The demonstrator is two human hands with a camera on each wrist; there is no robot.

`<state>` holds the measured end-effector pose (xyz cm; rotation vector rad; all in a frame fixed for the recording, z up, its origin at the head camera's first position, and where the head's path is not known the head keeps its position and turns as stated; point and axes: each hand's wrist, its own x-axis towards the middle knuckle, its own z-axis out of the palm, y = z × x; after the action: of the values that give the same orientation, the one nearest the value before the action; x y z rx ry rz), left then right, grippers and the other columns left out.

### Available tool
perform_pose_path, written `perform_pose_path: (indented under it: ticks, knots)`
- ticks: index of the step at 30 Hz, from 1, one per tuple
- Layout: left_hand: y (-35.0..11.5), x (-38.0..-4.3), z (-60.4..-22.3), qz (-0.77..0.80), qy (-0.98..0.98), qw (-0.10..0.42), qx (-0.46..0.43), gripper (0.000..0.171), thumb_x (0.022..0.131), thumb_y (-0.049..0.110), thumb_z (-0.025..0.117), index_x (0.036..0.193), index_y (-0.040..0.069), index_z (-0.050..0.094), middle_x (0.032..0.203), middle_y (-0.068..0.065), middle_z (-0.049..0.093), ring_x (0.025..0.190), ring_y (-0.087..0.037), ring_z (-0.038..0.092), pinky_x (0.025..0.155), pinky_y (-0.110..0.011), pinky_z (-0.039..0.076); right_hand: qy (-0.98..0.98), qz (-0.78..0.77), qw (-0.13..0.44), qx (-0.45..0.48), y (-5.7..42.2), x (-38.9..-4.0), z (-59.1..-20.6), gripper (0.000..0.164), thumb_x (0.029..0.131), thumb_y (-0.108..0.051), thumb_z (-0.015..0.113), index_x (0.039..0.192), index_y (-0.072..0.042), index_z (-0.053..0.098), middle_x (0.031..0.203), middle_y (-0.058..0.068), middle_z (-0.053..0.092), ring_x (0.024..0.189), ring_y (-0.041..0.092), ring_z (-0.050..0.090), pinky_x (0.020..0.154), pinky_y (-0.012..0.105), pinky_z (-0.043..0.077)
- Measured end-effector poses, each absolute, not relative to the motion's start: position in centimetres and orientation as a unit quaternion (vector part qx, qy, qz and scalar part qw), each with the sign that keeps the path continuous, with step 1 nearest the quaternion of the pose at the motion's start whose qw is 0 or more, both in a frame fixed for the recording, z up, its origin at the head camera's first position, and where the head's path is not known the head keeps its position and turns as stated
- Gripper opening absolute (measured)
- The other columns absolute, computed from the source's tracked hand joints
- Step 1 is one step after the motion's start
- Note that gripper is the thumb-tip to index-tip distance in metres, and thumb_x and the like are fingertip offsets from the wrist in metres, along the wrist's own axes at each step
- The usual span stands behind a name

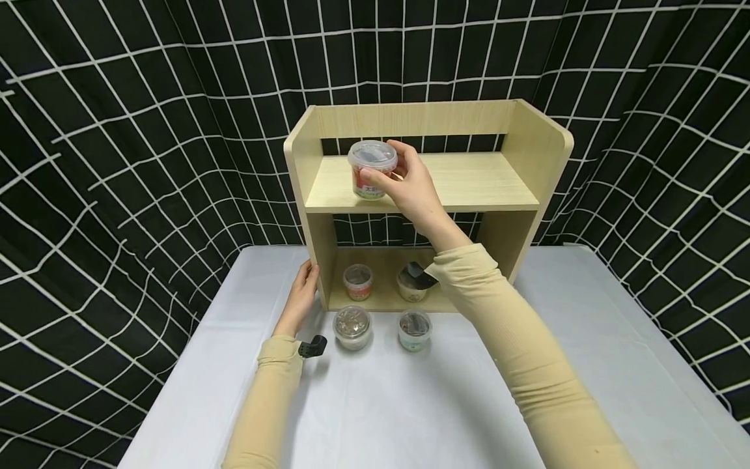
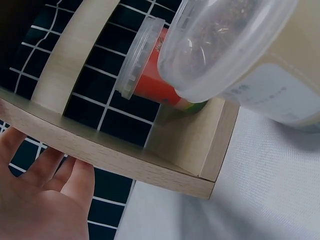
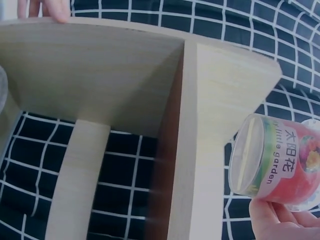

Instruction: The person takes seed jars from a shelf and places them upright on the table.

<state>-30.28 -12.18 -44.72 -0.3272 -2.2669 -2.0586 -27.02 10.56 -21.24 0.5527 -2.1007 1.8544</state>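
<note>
My right hand grips a clear plastic cup with a lid, fingers and thumb round its side. It is upright at the left part of the wooden shelf unit's upper board, overlapping it in the head view. The right wrist view shows the cup's red and green label, which reads "little garden". Low on the shelf unit's left side panel, my left hand rests its fingers against the outer face. Those fingers are extended and hold no cup.
On the lower board stand a red-labelled cup and a cream cup, partly covered by the right wrist camera. A pale cup and a teal-labelled cup stand on the white tabletop in front. Black grid cloth surrounds the table.
</note>
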Motion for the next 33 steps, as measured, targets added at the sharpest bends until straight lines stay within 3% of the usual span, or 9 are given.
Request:
perform_pose_path:
  ticks: [10, 28, 33]
  knots:
    - [-11.8, -28.6, -42.2, -0.673, -0.733, 0.015, -0.096, 0.044, 0.095, 0.032, 0.032, 0.133, 0.011, 0.028, 0.129, -0.015, 0.033, 0.118, -0.026, 0.03, 0.099, -0.04, 0.025, -0.704, 0.661, 0.144, 0.214, 12.0, -26.2, -21.5, 0.067, 0.075, -0.014, 0.068, 0.13, -0.007, 0.03, 0.119, 0.006, 0.044, 0.108, 0.013, 0.042, 0.091, 0.024, 0.036]
    - [-12.1, -30.2, -44.7, -0.665, -0.741, 0.022, -0.087, 0.054, 0.089, 0.049, 0.033, 0.134, 0.019, 0.028, 0.133, -0.006, 0.03, 0.121, -0.019, 0.027, 0.099, -0.037, 0.025, -0.671, 0.701, 0.132, 0.202, 15.1, -24.5, -23.7, 0.064, 0.075, -0.01, 0.068, 0.129, -0.005, 0.033, 0.12, 0.009, 0.043, 0.111, 0.016, 0.04, 0.092, 0.029, 0.035]
    - [-11.8, -29.4, -43.2, -0.672, -0.735, 0.01, -0.086, 0.049, 0.093, 0.039, 0.032, 0.134, 0.013, 0.026, 0.135, -0.01, 0.028, 0.121, -0.022, 0.027, 0.1, -0.037, 0.024, -0.659, 0.715, 0.129, 0.194, 15.7, -24.2, -24.3, 0.064, 0.074, -0.007, 0.068, 0.129, -0.004, 0.033, 0.12, 0.011, 0.043, 0.111, 0.019, 0.04, 0.092, 0.027, 0.035]
